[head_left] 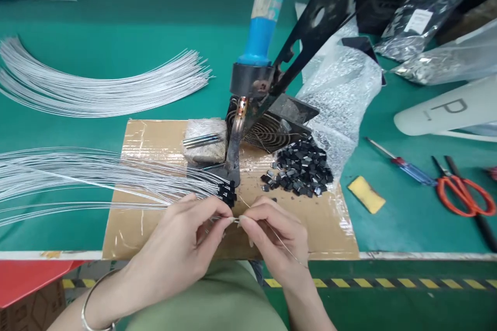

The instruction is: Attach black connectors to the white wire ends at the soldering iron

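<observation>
Over the front of the brown cardboard (326, 232), my left hand (194, 232) pinches the end of a thin white wire between thumb and forefinger. My right hand (275, 232) is closed just beside it, fingertips nearly touching the left ones, with a thin strand of solder wire running through it and across the palm. Just behind the fingertips lie black connectors (227, 194) on the ends of white wires (155, 170) that stretch left. A blue soldering iron (260, 36) in a black stand points down above the cardboard. What sits between my fingertips is tiny.
Loose black connectors (303, 168) are piled right of the stand. A wire bundle (104, 93) lies at the back left. On the right are a yellow sponge (366, 194), a screwdriver (407, 165), orange-handled scissors (462, 194), a white cup (446, 108) and bubble wrap (341, 98).
</observation>
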Motion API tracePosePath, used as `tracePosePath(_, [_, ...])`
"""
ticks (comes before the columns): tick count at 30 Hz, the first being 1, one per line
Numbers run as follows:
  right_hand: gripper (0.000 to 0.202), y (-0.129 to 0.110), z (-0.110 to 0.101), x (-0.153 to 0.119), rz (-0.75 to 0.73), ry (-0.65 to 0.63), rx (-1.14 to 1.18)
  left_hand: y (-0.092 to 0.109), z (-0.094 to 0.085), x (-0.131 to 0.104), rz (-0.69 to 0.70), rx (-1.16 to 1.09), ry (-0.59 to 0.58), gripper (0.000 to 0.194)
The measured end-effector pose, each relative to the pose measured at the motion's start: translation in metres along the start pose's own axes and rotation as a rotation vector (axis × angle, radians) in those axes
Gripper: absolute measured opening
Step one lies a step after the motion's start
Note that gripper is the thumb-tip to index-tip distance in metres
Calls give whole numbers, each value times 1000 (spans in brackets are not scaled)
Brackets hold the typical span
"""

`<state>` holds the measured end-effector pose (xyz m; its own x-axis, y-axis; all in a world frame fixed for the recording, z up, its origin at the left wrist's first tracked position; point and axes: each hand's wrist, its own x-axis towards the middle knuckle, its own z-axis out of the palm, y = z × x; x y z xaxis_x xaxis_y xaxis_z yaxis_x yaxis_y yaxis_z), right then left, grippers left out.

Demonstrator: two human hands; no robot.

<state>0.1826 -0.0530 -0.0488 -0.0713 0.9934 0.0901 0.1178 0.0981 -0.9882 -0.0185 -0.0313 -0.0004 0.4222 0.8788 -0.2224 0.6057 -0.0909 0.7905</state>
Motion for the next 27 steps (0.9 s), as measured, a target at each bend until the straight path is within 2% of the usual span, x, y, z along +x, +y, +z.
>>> tracePosePath(3, [19, 2, 1, -1, 26, -6, 18, -2, 3, 6, -102, -158, -6, 21])
tracePosePath(6, [27, 6, 2, -2, 113, 56, 114, -5, 5, 10, -156, -281, 54, 22])
tracePosePath(10, [57, 13, 2, -1, 212, 162, 437, -8, 5, 12, -194, -332, 176, 19])
tracePosePath(13, [66, 16, 4, -1, 264, 217, 509, -7, 4, 12, -230, -367, 211, 15])
tracePosePath(16, [55, 14, 11, -1, 287, 251, 423, -7, 4, 12, -231, -376, 241, 12])
tracePosePath(20, [29, 6, 21, 2, 272, 214, 401, -7, 4, 12, -222, -380, 253, 10])
tracePosePath(23, [20, 1, 26, 6, 277, 169, 445, -9, 4, 11, -228, -362, 246, 11])
tracePosePath(27, [12, -1, 31, 7, 305, 173, 584, -10, 5, 10, -227, -355, 236, 13])
